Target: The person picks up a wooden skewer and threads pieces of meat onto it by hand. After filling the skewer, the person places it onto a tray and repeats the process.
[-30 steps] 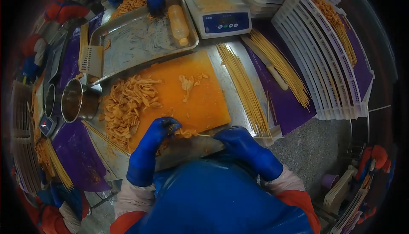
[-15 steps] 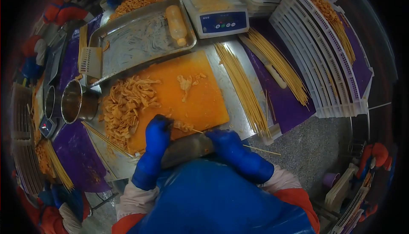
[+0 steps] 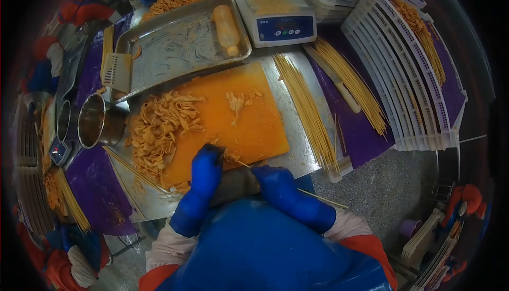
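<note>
Skewer pointed across the near edge of the orange cutting board, close to the heaped strips for short reach. The right hand kept its fingers clamped on the shaft to steady it. The left hand pinched a strip at the tip.

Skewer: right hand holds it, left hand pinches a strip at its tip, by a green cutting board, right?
No: in the head view the cutting board is orange, not green. The right hand holds the skewer; the left hand pinches a strip at its tip.
</note>
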Demonstrator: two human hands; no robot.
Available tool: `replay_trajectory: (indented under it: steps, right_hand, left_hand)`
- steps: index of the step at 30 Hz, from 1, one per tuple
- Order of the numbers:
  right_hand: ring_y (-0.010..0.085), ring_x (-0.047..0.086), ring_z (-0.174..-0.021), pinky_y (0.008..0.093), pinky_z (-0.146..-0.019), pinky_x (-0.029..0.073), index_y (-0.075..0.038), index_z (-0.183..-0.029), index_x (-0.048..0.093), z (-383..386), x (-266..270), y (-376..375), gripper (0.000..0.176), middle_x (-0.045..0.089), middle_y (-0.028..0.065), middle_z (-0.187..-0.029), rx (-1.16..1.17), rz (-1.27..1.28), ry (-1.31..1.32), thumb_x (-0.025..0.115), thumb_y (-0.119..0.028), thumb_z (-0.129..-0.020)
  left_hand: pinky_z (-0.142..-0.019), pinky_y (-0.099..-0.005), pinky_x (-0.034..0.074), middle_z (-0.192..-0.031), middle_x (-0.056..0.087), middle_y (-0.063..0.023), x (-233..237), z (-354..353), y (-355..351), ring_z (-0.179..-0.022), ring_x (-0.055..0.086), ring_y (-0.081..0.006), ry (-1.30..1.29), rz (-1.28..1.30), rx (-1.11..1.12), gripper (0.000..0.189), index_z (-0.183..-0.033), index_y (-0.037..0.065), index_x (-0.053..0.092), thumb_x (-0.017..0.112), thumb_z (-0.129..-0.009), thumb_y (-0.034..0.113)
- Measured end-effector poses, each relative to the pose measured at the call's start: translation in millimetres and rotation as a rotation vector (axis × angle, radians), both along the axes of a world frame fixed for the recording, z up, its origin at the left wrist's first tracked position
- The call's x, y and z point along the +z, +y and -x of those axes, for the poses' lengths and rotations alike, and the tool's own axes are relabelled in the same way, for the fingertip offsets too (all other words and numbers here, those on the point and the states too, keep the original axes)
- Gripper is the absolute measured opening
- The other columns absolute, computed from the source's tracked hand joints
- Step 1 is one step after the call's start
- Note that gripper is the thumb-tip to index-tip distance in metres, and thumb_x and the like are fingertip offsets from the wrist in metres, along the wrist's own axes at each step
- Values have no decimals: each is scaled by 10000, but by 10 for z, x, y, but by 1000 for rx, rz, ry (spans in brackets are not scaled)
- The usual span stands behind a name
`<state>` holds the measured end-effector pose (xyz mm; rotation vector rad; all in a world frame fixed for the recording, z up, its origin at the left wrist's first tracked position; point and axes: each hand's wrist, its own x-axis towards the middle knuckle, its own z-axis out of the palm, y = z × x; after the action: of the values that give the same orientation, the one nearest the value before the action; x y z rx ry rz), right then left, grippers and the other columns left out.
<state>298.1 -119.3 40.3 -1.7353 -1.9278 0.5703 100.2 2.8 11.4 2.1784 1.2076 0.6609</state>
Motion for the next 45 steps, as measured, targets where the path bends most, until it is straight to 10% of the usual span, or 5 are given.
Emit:
replay_trajectory:
  steps: [15,21,30,33,45]
  right_hand:
    - [380,695,-803,465,-652,545,-69,-1102,673,-277,-321,-30,256,698,193,-943,-50,-29,128,641,-112,-852]
    - [408,683,-771,468,-663,546,-59,-1041,696,-385,-179,-108,183,695,205,-885,-144,-38,161,612,-111,-887]
    - [380,698,-923,428,-755,551,-31,-1110,702,-845,105,-567,224,714,203,-1012,-363,100,277,626,-129,-924]
    - [391,697,-892,436,-727,548,-40,-1110,701,-747,16,-331,221,712,208,-990,-324,-2,279,624,-138,-928]
    - [361,692,-743,430,-639,541,-90,-1116,705,-717,-132,-373,221,700,172,-865,-220,-22,94,625,-126,-913]
  left_hand:
    - [-737,-465,518,-922,660,-190,120,-467,-92,-865,647,-389,295,-35,-331,129,-937,37,703,643,-852,114]
    - [-702,-495,505,-863,633,-195,60,-964,762,-805,627,-409,-84,-312,-27,69,-845,31,671,634,-818,82]
    - [-721,-464,511,-874,651,-179,91,32,304,-870,629,-388,88,-143,-159,69,-848,41,679,676,-784,67]
    - [-715,-461,510,-865,653,-178,218,-150,252,-864,629,-387,-60,-124,164,57,-849,49,681,673,-794,63]
    - [-770,-448,474,-898,651,-146,14,-309,-124,-865,620,-356,233,-370,-147,74,-866,75,700,695,-798,101]
